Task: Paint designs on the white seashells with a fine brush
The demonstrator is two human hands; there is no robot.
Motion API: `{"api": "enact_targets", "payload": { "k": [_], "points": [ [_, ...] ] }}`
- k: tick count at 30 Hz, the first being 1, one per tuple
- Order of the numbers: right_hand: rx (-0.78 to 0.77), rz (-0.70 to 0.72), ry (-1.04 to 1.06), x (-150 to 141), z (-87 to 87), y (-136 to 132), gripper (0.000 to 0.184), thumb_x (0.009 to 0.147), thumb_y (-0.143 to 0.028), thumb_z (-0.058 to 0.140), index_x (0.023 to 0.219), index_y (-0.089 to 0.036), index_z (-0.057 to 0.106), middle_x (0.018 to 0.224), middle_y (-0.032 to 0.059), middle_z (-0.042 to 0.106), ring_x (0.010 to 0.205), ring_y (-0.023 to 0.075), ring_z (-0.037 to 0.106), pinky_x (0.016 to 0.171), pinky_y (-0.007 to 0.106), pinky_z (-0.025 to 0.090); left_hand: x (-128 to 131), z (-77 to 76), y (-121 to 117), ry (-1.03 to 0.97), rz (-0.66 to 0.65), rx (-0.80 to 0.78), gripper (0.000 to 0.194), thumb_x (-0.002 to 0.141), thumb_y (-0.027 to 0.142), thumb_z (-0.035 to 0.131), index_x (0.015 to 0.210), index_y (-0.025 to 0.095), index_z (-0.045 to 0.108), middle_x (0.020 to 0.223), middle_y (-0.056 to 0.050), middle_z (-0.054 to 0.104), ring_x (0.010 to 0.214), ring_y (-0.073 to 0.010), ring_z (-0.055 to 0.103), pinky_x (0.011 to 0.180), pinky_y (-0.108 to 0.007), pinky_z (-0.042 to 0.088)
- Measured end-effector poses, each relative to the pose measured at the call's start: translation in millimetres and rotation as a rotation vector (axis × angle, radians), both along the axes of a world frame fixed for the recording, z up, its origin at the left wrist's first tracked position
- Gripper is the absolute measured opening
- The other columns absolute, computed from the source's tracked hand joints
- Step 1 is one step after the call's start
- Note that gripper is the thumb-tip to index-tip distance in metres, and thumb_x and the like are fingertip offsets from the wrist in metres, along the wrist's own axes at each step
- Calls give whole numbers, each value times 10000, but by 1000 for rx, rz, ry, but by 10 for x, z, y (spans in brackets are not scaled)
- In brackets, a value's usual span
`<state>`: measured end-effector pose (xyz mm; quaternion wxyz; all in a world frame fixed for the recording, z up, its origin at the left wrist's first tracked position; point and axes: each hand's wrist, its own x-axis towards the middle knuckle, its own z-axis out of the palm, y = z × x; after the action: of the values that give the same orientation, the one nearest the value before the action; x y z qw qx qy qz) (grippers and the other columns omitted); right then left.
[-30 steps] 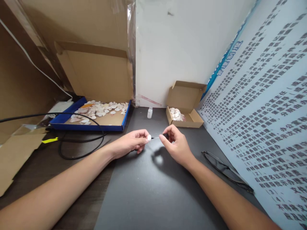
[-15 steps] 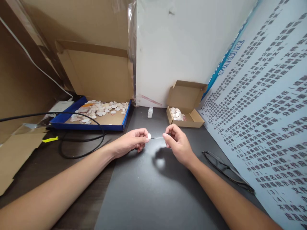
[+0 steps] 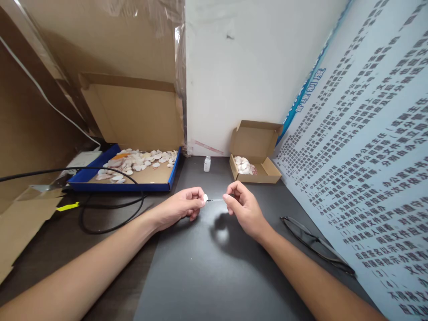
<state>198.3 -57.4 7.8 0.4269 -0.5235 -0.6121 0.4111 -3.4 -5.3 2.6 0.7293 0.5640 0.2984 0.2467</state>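
Between thumb and fingers of my left hand [image 3: 182, 206] is a small white seashell [image 3: 205, 197], its edge standing out past the fingertips. My right hand [image 3: 243, 206] is closed in a pinch on a thin, pale, see-through stick [image 3: 218, 200]. The stick's dark end points left and reaches the shell or stops right beside it; I cannot tell which. Both hands are held above the dark grey mat [image 3: 200, 276]. Beyond them stands a small clear bottle [image 3: 207, 165] with whitish contents.
At the back left, a blue-edged cardboard box [image 3: 143, 186] holds many shells. A smaller cardboard box [image 3: 261, 178] with shells stands at the back right. Black glasses [image 3: 316, 243] lie right of my forearm. A black cable [image 3: 110, 231] loops on the left.
The whole view has shifted, so the boxes and bottle sit slightly lower in the picture. Both hands keep their holds, and the stick stays close to the shell.
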Motion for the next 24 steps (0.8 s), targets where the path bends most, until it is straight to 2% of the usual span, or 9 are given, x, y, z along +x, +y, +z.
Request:
{"api": "enact_targets", "payload": {
  "k": [2, 8, 12, 16, 21, 24],
  "points": [
    [3, -8, -11, -8, -2, 7, 476, 813, -567, 471, 907, -109, 382, 662, -20, 381, 550, -28, 373, 551, 88, 343, -3, -2, 4, 4, 0, -2, 243, 784, 302, 678, 823, 157, 487, 646, 48, 406, 536, -61, 399, 504, -202, 338],
    [71, -113, -264, 5, -15, 7, 399, 813, -489, 505, 871, -97, 464, 670, -7, 416, 589, -40, 335, 557, 62, 286, -2, 11, 9, 14, 14, -10, 248, 777, 302, 681, 819, 154, 486, 668, 45, 411, 538, -57, 401, 502, -201, 339],
    [64, -102, -176, 10, 5, -10, 436, 827, -534, 464, 893, -103, 440, 701, -3, 427, 593, -33, 374, 566, 72, 326, 0, 18, -1, 17, 14, -5, 248, 772, 299, 684, 818, 154, 488, 669, 45, 412, 537, -57, 402, 501, -201, 341],
    [-9, -22, -22, 1, -2, -1, 477, 823, -577, 447, 923, -113, 397, 706, -11, 420, 565, -27, 402, 563, 90, 364, 3, 14, -4, 18, 16, -3, 255, 774, 310, 685, 809, 156, 484, 662, 45, 410, 538, -59, 402, 501, -201, 341],
    [60, -129, -168, 4, -18, 15, 430, 809, -515, 507, 884, -98, 432, 678, -10, 402, 577, -43, 326, 552, 67, 281, 4, -5, 4, 22, 12, 14, 260, 781, 322, 684, 814, 159, 484, 661, 45, 407, 538, -59, 397, 502, -200, 339],
    [39, -108, -103, 9, 2, 11, 441, 817, -532, 483, 900, -104, 419, 687, -11, 407, 574, -39, 351, 556, 74, 303, 3, -2, -1, 19, 10, 3, 256, 781, 316, 682, 820, 160, 484, 669, 45, 410, 538, -57, 396, 506, -202, 344]
  ]
}}
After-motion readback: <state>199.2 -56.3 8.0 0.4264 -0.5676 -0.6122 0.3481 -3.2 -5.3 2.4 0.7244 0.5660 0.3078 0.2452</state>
